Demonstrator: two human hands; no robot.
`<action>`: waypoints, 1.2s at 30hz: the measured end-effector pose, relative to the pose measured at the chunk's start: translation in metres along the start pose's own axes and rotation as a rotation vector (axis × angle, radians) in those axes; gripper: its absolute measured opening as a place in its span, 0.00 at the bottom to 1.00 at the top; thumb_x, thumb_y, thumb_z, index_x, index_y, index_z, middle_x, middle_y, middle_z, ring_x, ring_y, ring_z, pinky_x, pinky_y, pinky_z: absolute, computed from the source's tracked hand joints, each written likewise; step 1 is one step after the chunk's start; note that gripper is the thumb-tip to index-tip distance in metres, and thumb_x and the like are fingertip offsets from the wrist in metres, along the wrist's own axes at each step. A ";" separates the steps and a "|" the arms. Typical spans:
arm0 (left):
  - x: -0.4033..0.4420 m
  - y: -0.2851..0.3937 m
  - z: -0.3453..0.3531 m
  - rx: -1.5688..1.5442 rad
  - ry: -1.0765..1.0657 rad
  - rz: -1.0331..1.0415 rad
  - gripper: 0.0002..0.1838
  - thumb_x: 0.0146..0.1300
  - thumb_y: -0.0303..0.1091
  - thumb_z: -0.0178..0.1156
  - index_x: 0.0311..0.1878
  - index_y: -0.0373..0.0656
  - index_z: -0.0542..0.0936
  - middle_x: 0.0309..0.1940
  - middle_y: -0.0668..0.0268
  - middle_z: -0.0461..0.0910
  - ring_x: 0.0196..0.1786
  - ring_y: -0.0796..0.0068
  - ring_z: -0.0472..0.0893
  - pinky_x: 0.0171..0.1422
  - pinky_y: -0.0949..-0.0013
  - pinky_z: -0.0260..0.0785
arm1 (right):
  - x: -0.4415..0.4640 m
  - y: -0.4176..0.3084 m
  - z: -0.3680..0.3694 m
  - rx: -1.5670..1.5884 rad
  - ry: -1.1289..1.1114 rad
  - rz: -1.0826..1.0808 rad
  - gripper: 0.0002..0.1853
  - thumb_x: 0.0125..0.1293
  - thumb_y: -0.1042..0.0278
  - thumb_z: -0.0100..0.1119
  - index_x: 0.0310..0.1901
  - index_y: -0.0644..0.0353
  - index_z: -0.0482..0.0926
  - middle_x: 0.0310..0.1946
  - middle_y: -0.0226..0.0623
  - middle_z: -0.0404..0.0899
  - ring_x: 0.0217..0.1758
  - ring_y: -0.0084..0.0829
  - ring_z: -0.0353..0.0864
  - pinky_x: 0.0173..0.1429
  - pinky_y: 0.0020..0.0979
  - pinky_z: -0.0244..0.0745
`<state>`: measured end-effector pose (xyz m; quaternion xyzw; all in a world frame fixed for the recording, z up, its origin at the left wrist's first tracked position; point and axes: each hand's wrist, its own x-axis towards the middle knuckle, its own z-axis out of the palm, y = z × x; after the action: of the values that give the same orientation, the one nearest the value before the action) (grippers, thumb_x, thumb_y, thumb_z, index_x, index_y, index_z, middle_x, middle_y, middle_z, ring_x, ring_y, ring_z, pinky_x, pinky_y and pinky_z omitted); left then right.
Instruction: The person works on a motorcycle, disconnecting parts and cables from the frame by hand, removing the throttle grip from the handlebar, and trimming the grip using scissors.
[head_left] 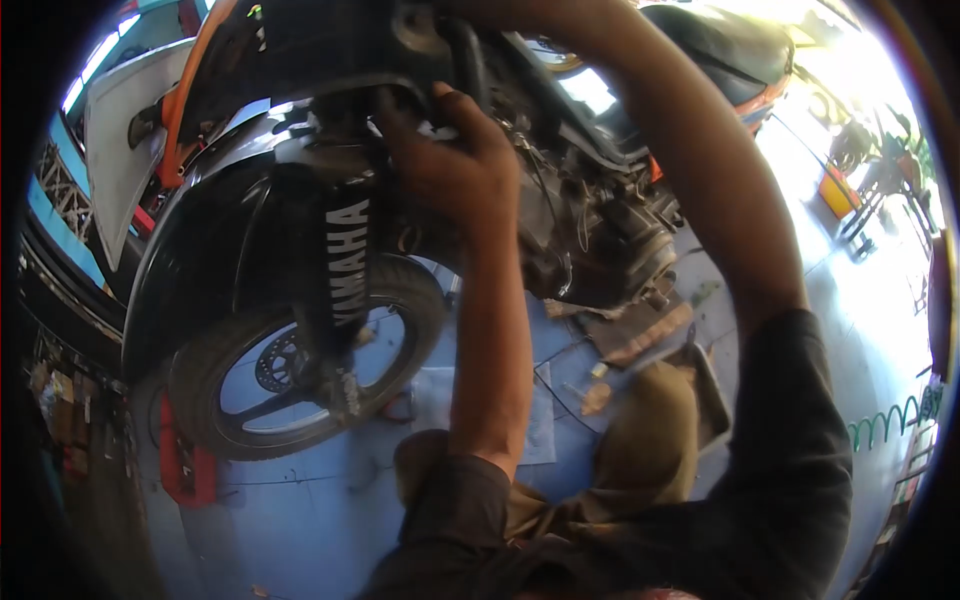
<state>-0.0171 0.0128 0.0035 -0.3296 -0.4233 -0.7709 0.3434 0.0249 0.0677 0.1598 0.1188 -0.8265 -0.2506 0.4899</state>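
A motorcycle stands in front of me, with a front fork cover lettered YAMAHA and a dark front fender beside it. My left hand reaches up behind the fork, under a dark body panel. Its thumb and fingers curl in at the panel's lower edge; what lies between them is hidden in shadow. Above, my right arm stretches over the bike, and my right hand is at the panel's top by the frame edge. Its fingers are out of sight. A dark hose runs between the hands.
Below are the front wheel and a red stand on the blue floor. The exposed engine is to the right, with cardboard beneath it. A green coiled hose lies far right; another motorcycle seat shows behind.
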 end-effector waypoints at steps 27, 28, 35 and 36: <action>-0.005 -0.008 0.000 0.132 -0.133 0.029 0.30 0.50 0.35 0.78 0.45 0.21 0.74 0.35 0.49 0.82 0.35 0.62 0.84 0.40 0.66 0.77 | -0.188 -0.081 0.036 0.380 -0.037 0.868 0.17 0.54 0.71 0.62 0.45 0.70 0.74 0.40 0.55 0.79 0.45 0.55 0.79 0.55 0.46 0.74; -0.004 -0.009 0.000 0.204 -0.151 0.086 0.31 0.48 0.35 0.79 0.45 0.20 0.74 0.38 0.48 0.82 0.38 0.61 0.83 0.44 0.63 0.77 | -0.187 -0.080 0.036 0.430 -0.033 0.908 0.18 0.54 0.72 0.61 0.45 0.70 0.74 0.40 0.56 0.79 0.46 0.55 0.79 0.55 0.47 0.73; -0.008 -0.007 0.002 0.634 -0.142 0.257 0.45 0.37 0.34 0.83 0.54 0.20 0.67 0.48 0.45 0.73 0.54 0.50 0.75 0.62 0.54 0.67 | -0.185 -0.078 0.035 0.402 -0.042 0.900 0.17 0.59 0.70 0.59 0.48 0.71 0.74 0.40 0.58 0.79 0.47 0.58 0.79 0.54 0.49 0.74; -0.009 -0.008 0.002 0.572 -0.124 0.266 0.46 0.37 0.33 0.83 0.55 0.21 0.67 0.48 0.46 0.72 0.55 0.52 0.74 0.62 0.56 0.67 | -0.188 -0.074 0.037 0.431 -0.048 0.919 0.16 0.60 0.70 0.59 0.47 0.70 0.74 0.39 0.58 0.80 0.45 0.59 0.79 0.52 0.50 0.74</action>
<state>-0.0183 0.0205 -0.0060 -0.3185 -0.5959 -0.5475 0.4937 0.0818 0.0989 -0.0348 -0.1646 -0.8372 0.1645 0.4949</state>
